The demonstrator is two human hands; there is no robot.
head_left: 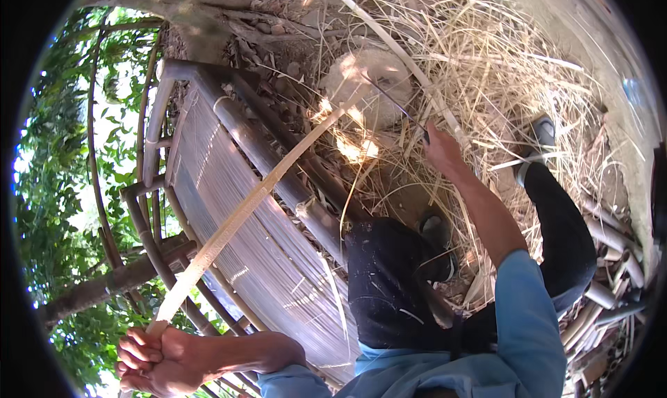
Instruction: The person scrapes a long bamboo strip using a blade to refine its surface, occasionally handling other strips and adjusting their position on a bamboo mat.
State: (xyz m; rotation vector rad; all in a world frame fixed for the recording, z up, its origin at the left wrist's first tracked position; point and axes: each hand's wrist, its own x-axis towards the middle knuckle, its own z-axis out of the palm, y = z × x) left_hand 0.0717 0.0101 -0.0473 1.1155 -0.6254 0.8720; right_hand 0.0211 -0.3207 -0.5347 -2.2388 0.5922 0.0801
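My left hand [167, 360], at the lower left, is closed round the near end of a long, pale bamboo strip [243, 207]. The strip slants up and away to the right, across the front of a bamboo bench. Its far end lies over a pale, rounded block [385, 85], which may be a stump or a stone. In my right hand [442, 149] is the dark handle of a knife [399, 108]. The thin blade points up and left, its tip close to the strip's far end; whether they touch I cannot tell.
Straw-like shavings [479, 71] cover the ground around the block. A bamboo bench [236, 189] with a slatted surface stands to the left, close to my bent knee [382, 280]. Cut bamboo pieces [611, 287] are piled at the right. A long strip [389, 40] lies beyond the block.
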